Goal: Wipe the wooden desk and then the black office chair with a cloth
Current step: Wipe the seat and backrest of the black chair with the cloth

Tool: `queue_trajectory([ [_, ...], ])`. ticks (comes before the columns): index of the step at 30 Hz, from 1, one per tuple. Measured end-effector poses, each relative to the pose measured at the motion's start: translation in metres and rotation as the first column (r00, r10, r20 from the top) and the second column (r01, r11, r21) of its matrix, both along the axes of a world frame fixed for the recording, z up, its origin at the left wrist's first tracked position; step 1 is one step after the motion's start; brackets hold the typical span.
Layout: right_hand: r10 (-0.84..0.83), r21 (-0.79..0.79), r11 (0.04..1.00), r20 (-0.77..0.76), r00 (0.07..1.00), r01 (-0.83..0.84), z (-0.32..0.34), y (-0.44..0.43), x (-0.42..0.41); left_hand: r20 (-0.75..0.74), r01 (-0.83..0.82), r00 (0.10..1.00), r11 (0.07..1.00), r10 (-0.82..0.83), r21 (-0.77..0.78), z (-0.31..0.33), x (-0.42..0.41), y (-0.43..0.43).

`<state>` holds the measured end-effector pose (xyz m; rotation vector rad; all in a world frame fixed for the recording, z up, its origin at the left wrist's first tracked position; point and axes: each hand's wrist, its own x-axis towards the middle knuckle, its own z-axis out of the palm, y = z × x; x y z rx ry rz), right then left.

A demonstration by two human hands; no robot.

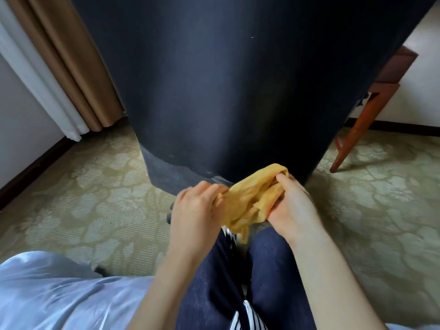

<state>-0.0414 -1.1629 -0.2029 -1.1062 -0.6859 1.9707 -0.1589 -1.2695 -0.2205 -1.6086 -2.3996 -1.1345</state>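
Two bare hands meet low in the middle of the view, both closed on a crumpled yellow cloth (253, 198) that carries no readable writing; a narrow strip dangling from its lower edge may be a tag, but it is too blurred to read. The left hand (197, 210) curls its fingers over the cloth's left end, back of the hand up, the forearm reaching in from the bottom centre. The right hand (291, 206) pinches the bunched right side, thumb on top and fingers tucked into the folds, its forearm coming in from the lower right. The cloth hangs between the two hands, just in front of the lower edge of the tall black fabric back of the office chair (226, 79), which fills the upper centre of the view. Behind the chair on the right, a reddish-brown wooden desk (390, 67) shows a corner and one slanted leg. Below the hands are the person's dark blue trousers (269, 277). A pale green carpet with a floral pattern (95, 182) covers the floor, tan curtains (71, 55) hang at upper left, and pale blue bedding (47, 294) lies at lower left.
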Motion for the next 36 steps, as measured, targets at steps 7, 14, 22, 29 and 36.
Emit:
queue_trajectory([
  [7, 0.013, -0.177, 0.983, -0.22, 0.975, -0.053, -0.005, -0.007, 0.006, 0.234, 0.173, 0.958, 0.985, -0.168, 0.003, -0.029, 0.025, -0.013],
  [14, 0.045, -0.121, 0.989, -0.282, 0.958, -0.082, -0.011, -0.014, 0.009, 0.112, 0.153, 0.978, 0.969, -0.177, 0.195, -0.001, 0.039, -0.019],
  [22, 0.264, -0.021, 0.96, -0.253, 0.931, -0.278, -0.018, -0.034, 0.003, -0.063, -0.045, 0.997, 0.997, 0.049, 0.063, 0.008, 0.046, 0.003],
  [29, 0.108, 0.736, 0.546, 0.412, 0.905, -0.4, -0.025, -0.031, 0.015, 0.46, -0.03, 0.887, 0.986, -0.048, 0.161, 0.008, 0.018, 0.0],
  [36, -0.236, 0.955, 0.107, 0.296, 0.926, -0.278, -0.044, -0.032, -0.002, 0.74, 0.182, 0.548, 0.919, -0.39, 0.35, 0.02, 0.008, 0.003],
])
